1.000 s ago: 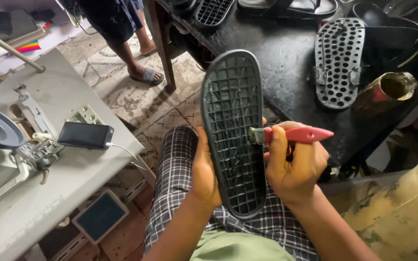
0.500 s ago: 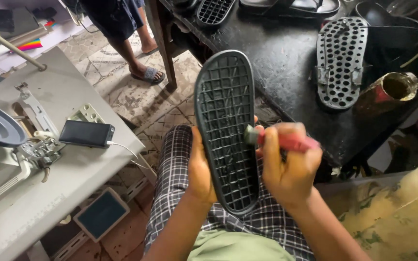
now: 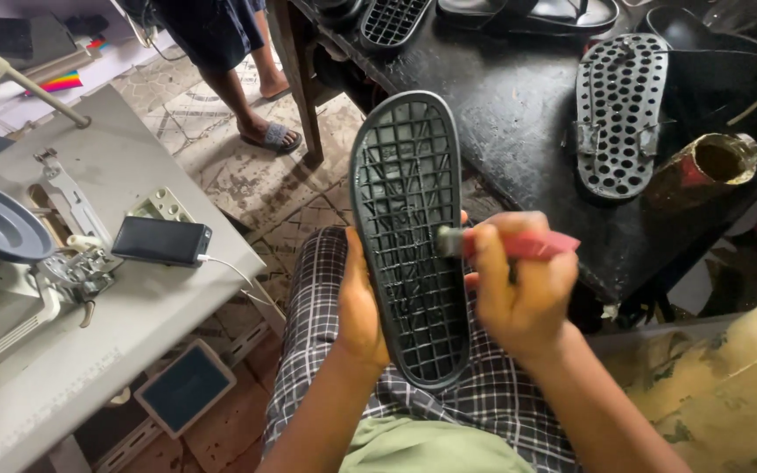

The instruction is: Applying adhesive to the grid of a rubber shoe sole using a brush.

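My left hand grips a black sandal sole by its left edge and holds it upright over my checked-trousered lap, the waffle-grid underside facing me. My right hand is closed around a red-handled brush, blurred with motion. The brush's dark tip touches the grid at the sole's right side, about mid-length. The lower grid cells look glossy and wet.
A black worktable ahead holds another perforated sole, a tilted open can and more sandals. On the left stand a sewing machine table and a phone. Another person's legs stand behind.
The sole has shifted slightly left and up. My right hand has drawn the brush down and back across the grid, and its handle now tilts a little lower.
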